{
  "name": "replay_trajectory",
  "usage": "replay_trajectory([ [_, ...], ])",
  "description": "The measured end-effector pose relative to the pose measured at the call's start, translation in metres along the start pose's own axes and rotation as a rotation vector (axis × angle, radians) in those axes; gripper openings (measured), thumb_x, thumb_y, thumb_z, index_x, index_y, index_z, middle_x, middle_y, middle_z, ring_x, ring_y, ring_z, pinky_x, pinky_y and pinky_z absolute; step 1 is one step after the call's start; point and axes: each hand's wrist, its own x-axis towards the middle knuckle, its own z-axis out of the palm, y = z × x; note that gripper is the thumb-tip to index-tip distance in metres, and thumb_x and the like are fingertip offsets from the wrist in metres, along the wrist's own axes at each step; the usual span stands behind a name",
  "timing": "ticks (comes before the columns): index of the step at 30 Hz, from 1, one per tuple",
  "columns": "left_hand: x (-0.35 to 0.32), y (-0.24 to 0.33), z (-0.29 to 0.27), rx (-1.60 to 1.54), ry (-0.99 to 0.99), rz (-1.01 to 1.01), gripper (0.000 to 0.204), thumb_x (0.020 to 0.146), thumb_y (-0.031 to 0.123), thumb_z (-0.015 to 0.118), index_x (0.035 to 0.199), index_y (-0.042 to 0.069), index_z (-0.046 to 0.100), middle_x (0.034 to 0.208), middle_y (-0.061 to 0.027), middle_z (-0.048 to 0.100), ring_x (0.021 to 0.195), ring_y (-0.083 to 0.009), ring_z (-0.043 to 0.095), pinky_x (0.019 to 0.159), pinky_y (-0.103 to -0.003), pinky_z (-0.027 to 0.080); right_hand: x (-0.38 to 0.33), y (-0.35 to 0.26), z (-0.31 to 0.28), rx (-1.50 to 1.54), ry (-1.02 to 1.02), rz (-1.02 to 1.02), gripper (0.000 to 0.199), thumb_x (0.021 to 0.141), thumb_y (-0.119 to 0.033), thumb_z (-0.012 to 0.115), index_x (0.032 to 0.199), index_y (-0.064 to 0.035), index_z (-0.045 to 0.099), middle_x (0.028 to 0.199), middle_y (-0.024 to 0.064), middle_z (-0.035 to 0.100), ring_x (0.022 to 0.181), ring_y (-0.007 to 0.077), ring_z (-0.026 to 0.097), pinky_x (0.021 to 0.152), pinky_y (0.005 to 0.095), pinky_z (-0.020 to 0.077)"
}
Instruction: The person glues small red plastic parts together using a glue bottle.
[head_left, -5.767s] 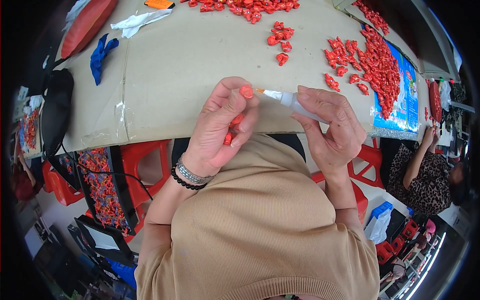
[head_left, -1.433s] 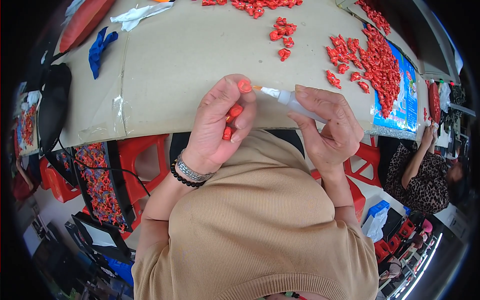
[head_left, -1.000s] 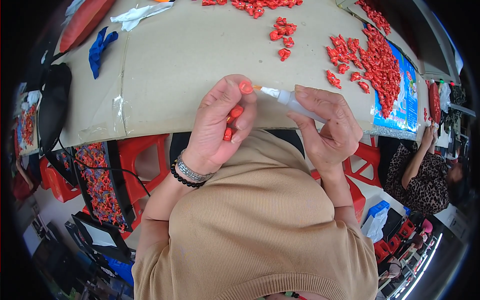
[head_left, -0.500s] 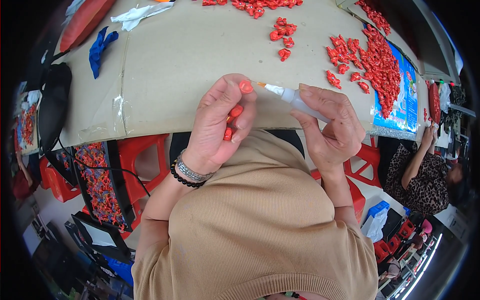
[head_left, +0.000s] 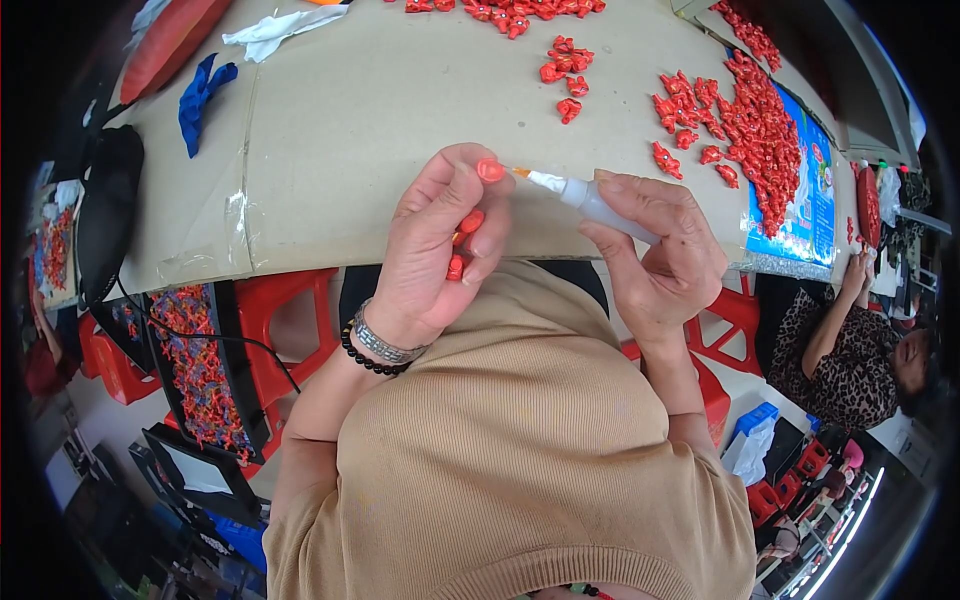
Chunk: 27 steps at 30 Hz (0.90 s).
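My left grip point(head_left: 435, 240), near the centre of the frame, is half curled with the palm turned up. Its thumb and forefinger are pinched on a small red piece point(head_left: 490, 170) whose round face shows, and more red pieces point(head_left: 470, 222) lie held along my curled fingers below it. My right grip point(head_left: 675, 245), right of centre, is closed around a translucent squeeze bottle point(head_left: 597, 207), thumb underneath and fingers over the top. The bottle tilts up toward the left; its white neck point(head_left: 546, 181) ends in an orange tip point(head_left: 521, 172) with a thin needle, which reaches right up to the edge of the pinched piece. I cannot tell whether they touch.

Both grips are above the near edge of the beige counter point(head_left: 360, 130). A small cluster of red figures point(head_left: 565, 68) sits in the upper middle of the frame, below a larger row point(head_left: 535, 8) cut off by the top edge. A big red heap point(head_left: 765, 140) spreads at the upper right, partly over a blue printed sheet point(head_left: 820, 190). At the upper left lie a blue cloth point(head_left: 198, 105) and a white cloth point(head_left: 280, 35). At the lower left, a black tray point(head_left: 247, 372) holds many coloured pieces.
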Motion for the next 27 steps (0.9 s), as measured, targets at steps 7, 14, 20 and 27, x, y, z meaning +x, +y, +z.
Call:
replay_trajectory([
  [7, 0.0002, -0.0011, -0.0012, -0.004, 0.001, -0.004, 0.017, 0.099, 0.022, 0.052, 0.106, 0.007, 0.054, 0.09, -0.0028, 0.059, 0.054, -0.0055, 0.042, 0.038, -0.019, 0.031, 0.0001, -0.0024, 0.0028, 0.015, 0.001, 0.011, 0.034, 0.059, 0.012, 0.072, 0.091, 0.0012, 0.069, 0.087, 0.0147, 0.07, 0.076, 0.0231, 0.068, 0.062, 0.0279, 0.054],
  [14, -0.0014, -0.0005, -0.0018, 0.0, 0.0, -0.002, 0.017, 0.099, 0.022, 0.052, 0.106, 0.007, 0.054, 0.09, -0.003, 0.059, 0.053, -0.0055, 0.042, 0.038, -0.019, 0.031, -0.0007, -0.0024, 0.0043, 0.012, -0.007, 0.015, 0.034, 0.059, 0.011, 0.072, 0.091, 0.0009, 0.069, 0.087, 0.0147, 0.07, 0.075, 0.0232, 0.068, 0.062, 0.0276, 0.054],
  [20, -0.0014, 0.0012, -0.0023, -0.031, 0.008, -0.004, 0.022, 0.099, 0.027, 0.051, 0.106, 0.007, 0.055, 0.092, -0.0034, 0.06, 0.055, -0.0059, 0.043, 0.039, -0.019, 0.033, 0.0002, -0.0012, 0.0002, 0.014, 0.022, 0.023, 0.032, 0.06, 0.012, 0.071, 0.09, 0.0028, 0.068, 0.088, 0.0149, 0.07, 0.078, 0.0232, 0.069, 0.066, 0.0277, 0.0549],
  [27, 0.0004, 0.0006, -0.0063, -0.114, 0.002, -0.021, 0.024, 0.099, 0.03, 0.05, 0.104, 0.007, 0.056, 0.092, -0.0035, 0.061, 0.056, -0.0065, 0.044, 0.038, -0.019, 0.033, -0.002, -0.0007, 0.0002, 0.09, 0.008, 0.109, 0.029, 0.061, 0.013, 0.071, 0.089, 0.0044, 0.068, 0.088, 0.0154, 0.07, 0.079, 0.0232, 0.068, 0.068, 0.0282, 0.0549],
])
